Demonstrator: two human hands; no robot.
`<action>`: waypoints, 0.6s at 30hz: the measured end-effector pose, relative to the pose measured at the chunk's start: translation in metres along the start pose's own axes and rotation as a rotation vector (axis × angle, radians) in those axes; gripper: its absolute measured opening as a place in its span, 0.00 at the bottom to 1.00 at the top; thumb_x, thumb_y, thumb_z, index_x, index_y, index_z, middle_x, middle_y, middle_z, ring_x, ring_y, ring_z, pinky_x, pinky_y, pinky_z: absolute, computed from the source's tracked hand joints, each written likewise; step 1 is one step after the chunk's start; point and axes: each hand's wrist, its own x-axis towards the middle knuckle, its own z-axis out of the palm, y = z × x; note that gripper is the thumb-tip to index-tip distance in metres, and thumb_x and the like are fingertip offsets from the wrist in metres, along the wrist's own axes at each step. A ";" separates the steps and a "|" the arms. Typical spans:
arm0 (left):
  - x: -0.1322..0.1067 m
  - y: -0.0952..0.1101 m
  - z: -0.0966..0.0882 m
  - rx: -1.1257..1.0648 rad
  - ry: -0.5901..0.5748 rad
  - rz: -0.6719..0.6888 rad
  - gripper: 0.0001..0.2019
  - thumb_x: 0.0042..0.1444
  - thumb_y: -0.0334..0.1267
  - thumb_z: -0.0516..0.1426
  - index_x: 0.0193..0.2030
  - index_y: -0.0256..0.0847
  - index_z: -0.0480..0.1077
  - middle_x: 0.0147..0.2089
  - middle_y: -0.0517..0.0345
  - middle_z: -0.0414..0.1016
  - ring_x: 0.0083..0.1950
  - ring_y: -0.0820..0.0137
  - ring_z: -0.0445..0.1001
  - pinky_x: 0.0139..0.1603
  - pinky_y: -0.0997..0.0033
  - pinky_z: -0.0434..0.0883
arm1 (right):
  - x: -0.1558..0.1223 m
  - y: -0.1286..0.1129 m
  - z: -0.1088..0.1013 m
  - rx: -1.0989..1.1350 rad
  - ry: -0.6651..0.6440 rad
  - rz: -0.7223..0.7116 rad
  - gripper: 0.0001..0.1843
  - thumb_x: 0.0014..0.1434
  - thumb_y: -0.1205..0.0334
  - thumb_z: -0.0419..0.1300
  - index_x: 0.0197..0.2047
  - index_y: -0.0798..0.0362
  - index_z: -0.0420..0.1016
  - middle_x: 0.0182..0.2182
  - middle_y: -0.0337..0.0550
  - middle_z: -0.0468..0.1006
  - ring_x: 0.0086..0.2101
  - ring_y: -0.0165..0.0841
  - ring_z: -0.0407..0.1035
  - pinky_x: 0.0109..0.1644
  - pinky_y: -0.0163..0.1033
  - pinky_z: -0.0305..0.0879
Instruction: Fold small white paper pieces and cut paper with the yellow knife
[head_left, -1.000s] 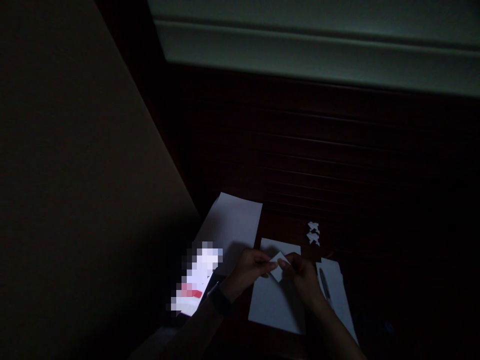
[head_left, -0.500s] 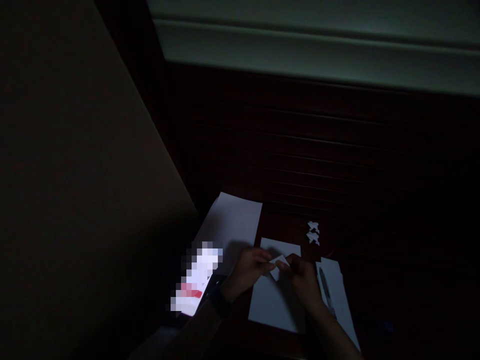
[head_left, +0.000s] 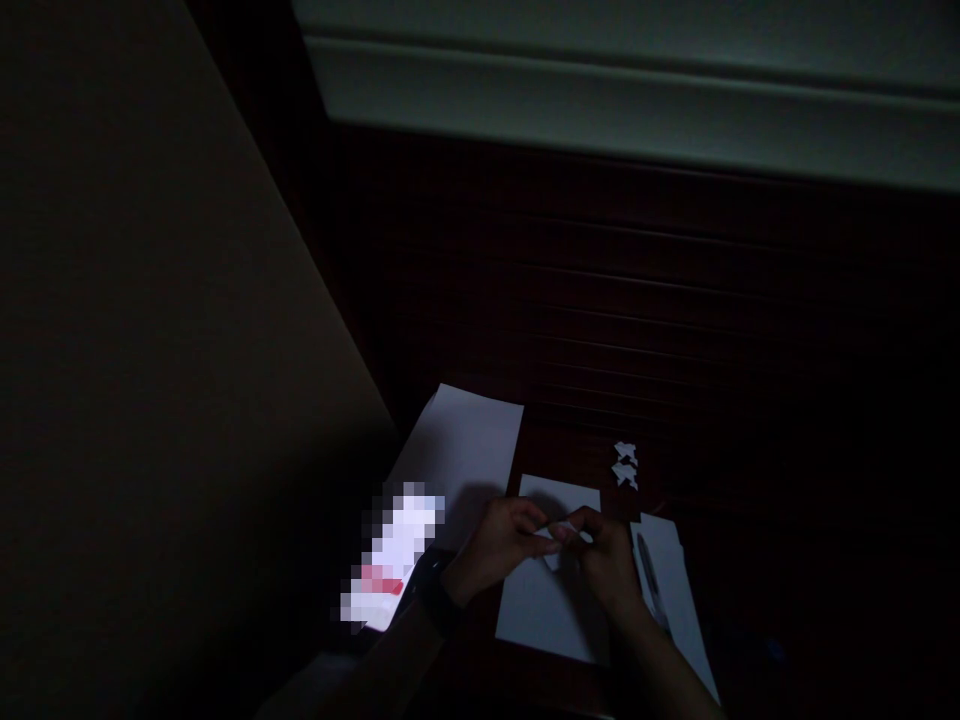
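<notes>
Between my two hands is a small folded piece of white paper [head_left: 551, 562], partly hidden by the fingers. My left hand [head_left: 501, 540], with a dark band on its wrist, pinches the paper's left side. On the right side, my right hand [head_left: 606, 560] grips it with thumb and curled fingers. Both hands are close together above a white sheet [head_left: 547, 620] lying on the dark table. Beyond my right hand lie two small folded paper figures [head_left: 625, 463], one behind the other.
Left of my hands, a phone [head_left: 397, 560] with a bright, blurred screen lies beside a larger white sheet [head_left: 472, 430]. At the right, a pen [head_left: 649, 570] rests on white paper strips [head_left: 686, 610]. A dark slatted panel [head_left: 600, 290] rises behind the table.
The small paper has been tilted or bent, so less of its face shows. My fingers have drawn closer together around it. The other things lie as before.
</notes>
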 end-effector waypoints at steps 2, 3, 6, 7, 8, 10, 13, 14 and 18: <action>0.001 -0.002 0.000 -0.047 -0.037 -0.032 0.14 0.37 0.41 0.66 0.27 0.34 0.71 0.23 0.59 0.72 0.24 0.73 0.70 0.23 0.76 0.64 | 0.002 0.001 -0.001 0.024 -0.026 0.016 0.12 0.49 0.55 0.62 0.22 0.55 0.73 0.19 0.38 0.72 0.23 0.30 0.63 0.27 0.34 0.57; 0.001 -0.002 0.000 -0.065 -0.045 -0.048 0.14 0.38 0.42 0.66 0.26 0.34 0.70 0.23 0.59 0.72 0.23 0.73 0.70 0.23 0.76 0.65 | 0.003 0.001 -0.002 0.046 -0.048 0.018 0.12 0.49 0.54 0.62 0.23 0.55 0.74 0.20 0.39 0.73 0.23 0.31 0.64 0.27 0.34 0.57; 0.001 -0.001 -0.002 -0.112 0.002 -0.055 0.15 0.38 0.44 0.66 0.26 0.34 0.71 0.23 0.58 0.73 0.22 0.72 0.71 0.23 0.75 0.66 | 0.005 0.002 -0.003 0.104 -0.099 -0.011 0.13 0.48 0.53 0.63 0.28 0.55 0.76 0.22 0.40 0.75 0.25 0.32 0.66 0.28 0.34 0.59; 0.001 0.000 -0.003 -0.125 0.020 -0.046 0.15 0.38 0.44 0.66 0.26 0.34 0.71 0.23 0.58 0.73 0.22 0.72 0.71 0.23 0.75 0.66 | 0.005 0.003 -0.004 0.104 -0.102 -0.015 0.13 0.48 0.52 0.63 0.28 0.55 0.76 0.22 0.39 0.74 0.24 0.32 0.66 0.27 0.34 0.58; 0.001 0.001 -0.004 -0.133 0.029 -0.039 0.15 0.38 0.44 0.66 0.26 0.34 0.71 0.23 0.57 0.74 0.23 0.72 0.72 0.23 0.75 0.66 | 0.006 0.003 -0.004 0.094 -0.099 -0.013 0.14 0.48 0.52 0.63 0.27 0.55 0.75 0.22 0.39 0.74 0.24 0.31 0.65 0.26 0.33 0.58; 0.001 0.002 -0.005 -0.139 0.012 -0.039 0.15 0.39 0.44 0.65 0.27 0.34 0.72 0.25 0.56 0.75 0.25 0.71 0.73 0.25 0.74 0.68 | 0.006 0.005 -0.005 0.057 -0.070 -0.001 0.14 0.48 0.52 0.63 0.23 0.55 0.74 0.20 0.39 0.73 0.23 0.31 0.64 0.25 0.33 0.56; 0.001 0.003 -0.007 -0.132 -0.037 -0.057 0.15 0.41 0.45 0.64 0.27 0.33 0.73 0.26 0.54 0.76 0.26 0.70 0.74 0.26 0.73 0.69 | 0.005 0.008 -0.005 0.022 -0.030 -0.001 0.14 0.48 0.53 0.63 0.22 0.54 0.72 0.19 0.38 0.72 0.23 0.31 0.63 0.26 0.33 0.57; 0.001 0.003 -0.007 -0.129 -0.048 -0.065 0.15 0.41 0.45 0.64 0.27 0.33 0.73 0.25 0.54 0.76 0.25 0.70 0.74 0.26 0.73 0.69 | 0.005 0.008 -0.005 0.019 -0.035 -0.007 0.13 0.49 0.53 0.62 0.22 0.54 0.72 0.19 0.38 0.72 0.23 0.31 0.64 0.26 0.33 0.57; -0.001 0.003 -0.006 -0.088 -0.046 -0.100 0.15 0.39 0.45 0.65 0.25 0.34 0.72 0.21 0.57 0.74 0.23 0.71 0.73 0.24 0.74 0.68 | 0.005 0.004 -0.005 -0.004 -0.103 -0.046 0.11 0.49 0.54 0.62 0.26 0.54 0.73 0.22 0.39 0.74 0.25 0.33 0.66 0.28 0.34 0.59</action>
